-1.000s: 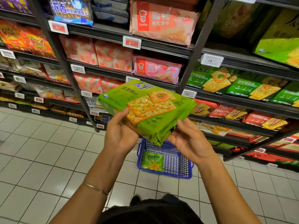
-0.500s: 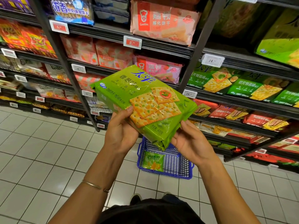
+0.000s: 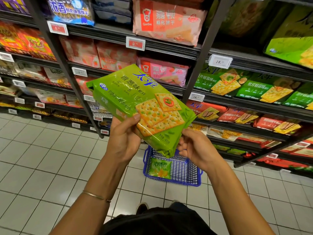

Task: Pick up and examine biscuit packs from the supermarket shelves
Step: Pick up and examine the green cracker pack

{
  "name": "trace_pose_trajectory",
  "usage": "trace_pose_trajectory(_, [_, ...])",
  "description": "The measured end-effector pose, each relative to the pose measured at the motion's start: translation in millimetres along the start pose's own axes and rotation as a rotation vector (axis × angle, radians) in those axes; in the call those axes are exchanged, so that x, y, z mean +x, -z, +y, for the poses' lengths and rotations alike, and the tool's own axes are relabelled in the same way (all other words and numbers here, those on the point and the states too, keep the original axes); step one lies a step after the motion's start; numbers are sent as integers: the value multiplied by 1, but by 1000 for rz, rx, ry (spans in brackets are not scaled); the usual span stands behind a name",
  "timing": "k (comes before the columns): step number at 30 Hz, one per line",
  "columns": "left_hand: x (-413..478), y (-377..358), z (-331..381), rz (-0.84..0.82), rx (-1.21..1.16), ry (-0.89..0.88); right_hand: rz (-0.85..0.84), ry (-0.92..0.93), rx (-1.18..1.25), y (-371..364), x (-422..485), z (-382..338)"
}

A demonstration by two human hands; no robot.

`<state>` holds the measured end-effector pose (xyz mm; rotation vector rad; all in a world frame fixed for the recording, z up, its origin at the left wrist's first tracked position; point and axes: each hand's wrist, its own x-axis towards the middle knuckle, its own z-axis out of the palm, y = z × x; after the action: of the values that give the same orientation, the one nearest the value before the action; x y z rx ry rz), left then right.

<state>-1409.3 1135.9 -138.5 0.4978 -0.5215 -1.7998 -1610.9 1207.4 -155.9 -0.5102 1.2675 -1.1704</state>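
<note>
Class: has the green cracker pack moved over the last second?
Yes. The green cracker pack has tilted up: its far end, earlier below the pink Garden pack on the shelf, now overlaps that pack's lower left.

The green biscuit pack (image 3: 135, 99) stands steeper than a second ago. Its far end is raised toward the shelves and its printed face is turned up to the camera, so the blue lettering and the whole cracker picture show where the face earlier lay nearly flat and foreshortened. The left hand (image 3: 122, 138) now has its thumb up on the cracker picture, and the right hand (image 3: 194, 148), earlier spread beneath the near end, curls its fingers (image 3: 183, 147) at the pack's lower right corner.
</note>
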Motion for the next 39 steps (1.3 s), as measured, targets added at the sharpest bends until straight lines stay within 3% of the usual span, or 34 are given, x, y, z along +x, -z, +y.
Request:
trace_pose_trajectory(10, [4, 5, 0, 43, -41, 31, -123, 84, 331, 9, -5, 12])
trace_pose_trajectory(16, [1, 4, -2, 42, 59, -13, -162, -43, 397, 4, -3, 12])
trace_pose_trajectory(21, [-4, -1, -9, -3, 172, -37, -269, 13, 465, -8, 4, 11])
trace_pose_trajectory(26, [-13, -9, -7, -109, 263, -9, -172, -6, 508, -12, 10, 12])
trace_pose_trajectory(30, [-2, 0, 24, -214, 202, 134, -32, 27, 523, 4, 12, 8])
trace_pose_trajectory(35, [15, 34, 44, -177, 568, 373, 94, 101, 340, 34, 6, -13])
trace_pose_trajectory(39, [17, 50, 34, -138, 775, 351, 148, 196, 229, 49, 4, -20])
